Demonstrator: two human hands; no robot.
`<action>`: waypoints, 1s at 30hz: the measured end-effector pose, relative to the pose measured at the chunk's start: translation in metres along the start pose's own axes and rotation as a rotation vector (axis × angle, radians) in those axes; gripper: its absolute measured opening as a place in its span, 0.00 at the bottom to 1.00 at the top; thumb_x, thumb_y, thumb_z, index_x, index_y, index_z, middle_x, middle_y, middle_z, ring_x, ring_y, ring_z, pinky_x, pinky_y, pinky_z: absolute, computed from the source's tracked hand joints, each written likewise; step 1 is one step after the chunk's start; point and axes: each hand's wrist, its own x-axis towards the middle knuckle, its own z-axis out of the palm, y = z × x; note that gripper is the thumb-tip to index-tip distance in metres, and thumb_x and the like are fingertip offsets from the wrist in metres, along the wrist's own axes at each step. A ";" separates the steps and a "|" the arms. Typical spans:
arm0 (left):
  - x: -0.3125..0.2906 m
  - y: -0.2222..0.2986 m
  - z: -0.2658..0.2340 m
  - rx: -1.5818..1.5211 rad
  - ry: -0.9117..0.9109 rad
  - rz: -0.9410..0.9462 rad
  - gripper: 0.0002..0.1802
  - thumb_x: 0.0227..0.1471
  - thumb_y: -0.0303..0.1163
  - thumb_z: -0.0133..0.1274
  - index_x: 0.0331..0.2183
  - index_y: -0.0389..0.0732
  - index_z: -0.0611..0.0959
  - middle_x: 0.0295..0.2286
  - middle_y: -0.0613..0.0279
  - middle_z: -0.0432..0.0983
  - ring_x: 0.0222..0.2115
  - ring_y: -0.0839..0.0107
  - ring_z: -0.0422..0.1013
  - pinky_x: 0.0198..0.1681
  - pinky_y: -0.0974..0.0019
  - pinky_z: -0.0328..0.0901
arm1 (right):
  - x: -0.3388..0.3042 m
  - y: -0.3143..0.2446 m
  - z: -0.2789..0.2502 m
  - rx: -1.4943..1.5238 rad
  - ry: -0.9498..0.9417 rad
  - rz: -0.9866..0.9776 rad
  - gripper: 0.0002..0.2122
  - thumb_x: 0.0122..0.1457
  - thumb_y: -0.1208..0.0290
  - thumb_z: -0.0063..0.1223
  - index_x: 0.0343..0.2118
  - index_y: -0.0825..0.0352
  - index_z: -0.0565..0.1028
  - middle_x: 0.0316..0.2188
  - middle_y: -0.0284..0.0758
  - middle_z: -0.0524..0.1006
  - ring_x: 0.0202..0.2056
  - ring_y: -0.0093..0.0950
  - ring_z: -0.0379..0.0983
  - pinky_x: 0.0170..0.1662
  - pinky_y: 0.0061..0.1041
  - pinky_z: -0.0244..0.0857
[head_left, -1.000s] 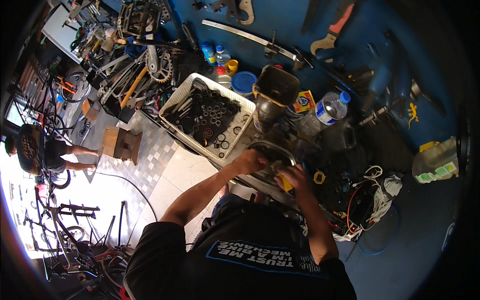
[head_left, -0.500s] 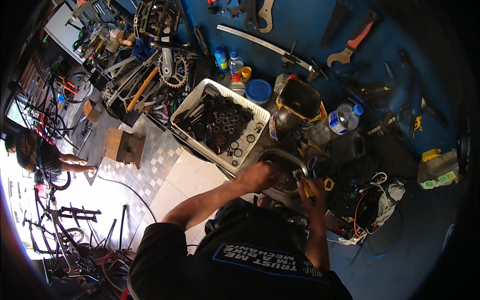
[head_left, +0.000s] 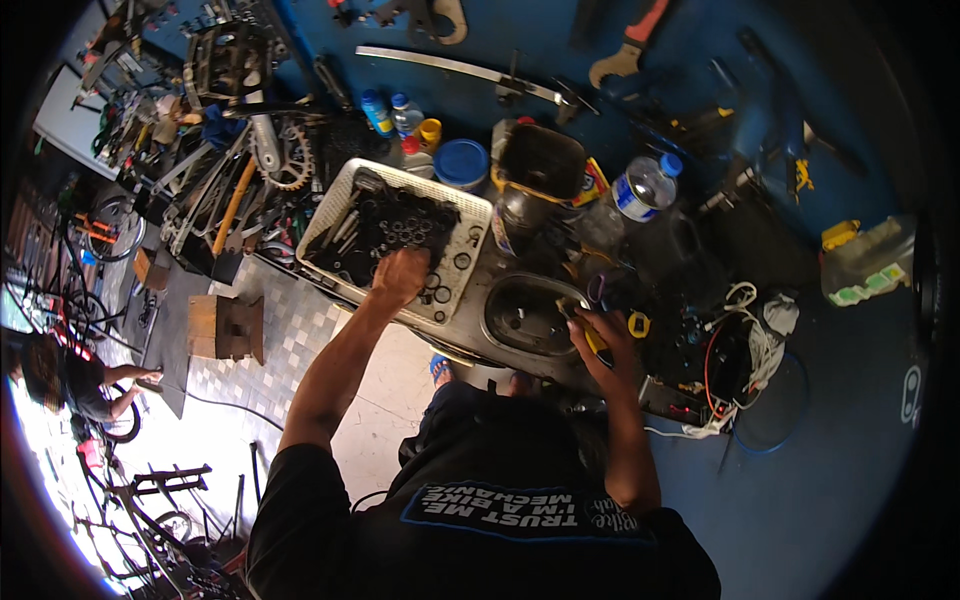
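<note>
My left hand reaches into a white plastic basket, its fingers closed and pointing down among small dark rings and bearing-like parts. What it pinches, if anything, is hidden under the hand. My right hand grips a brush with a yellow-and-black handle, its bristle end pointing up and left. Just left of the brush is an oval metal pan with dark, wet-looking contents, at the bench's front edge.
Behind the pan stand a cut-open dark container and a clear bottle with a blue cap. A blue-lidded tub sits behind the basket. Tangled cables lie at right. Another person works at far left.
My left hand has moved from over the oval pan, leftward into the white basket. My right hand still holds the brush beside the pan. The whole view has shifted.
</note>
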 end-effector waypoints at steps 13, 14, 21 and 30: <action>-0.052 0.166 0.000 -0.172 -0.118 0.231 0.09 0.55 0.37 0.63 0.34 0.42 0.87 0.32 0.46 0.83 0.33 0.48 0.83 0.35 0.49 0.77 | -0.010 0.013 -0.014 0.059 -0.006 0.083 0.11 0.58 0.70 0.70 0.42 0.65 0.83 0.36 0.36 0.84 0.36 0.35 0.74 0.40 0.34 0.67; -0.054 0.169 0.019 -0.142 -0.133 0.194 0.10 0.55 0.37 0.62 0.34 0.42 0.88 0.33 0.46 0.83 0.33 0.47 0.83 0.36 0.48 0.77 | -0.003 0.010 -0.016 0.033 -0.036 0.037 0.11 0.58 0.69 0.70 0.41 0.65 0.82 0.37 0.37 0.84 0.37 0.36 0.76 0.42 0.35 0.68; -0.052 0.171 0.053 -0.103 -0.189 0.111 0.10 0.56 0.35 0.58 0.37 0.41 0.86 0.36 0.46 0.83 0.37 0.44 0.82 0.39 0.44 0.77 | -0.004 0.050 0.009 -0.044 -0.077 -0.087 0.14 0.58 0.67 0.71 0.44 0.66 0.83 0.37 0.36 0.84 0.39 0.35 0.77 0.43 0.34 0.70; -0.042 0.175 0.036 -1.176 -0.178 -0.182 0.18 0.56 0.25 0.61 0.49 0.37 0.84 0.34 0.52 0.86 0.32 0.69 0.83 0.30 0.61 0.76 | -0.005 0.061 0.016 -0.242 -0.161 0.072 0.10 0.59 0.65 0.67 0.40 0.64 0.82 0.35 0.37 0.83 0.38 0.37 0.79 0.41 0.35 0.73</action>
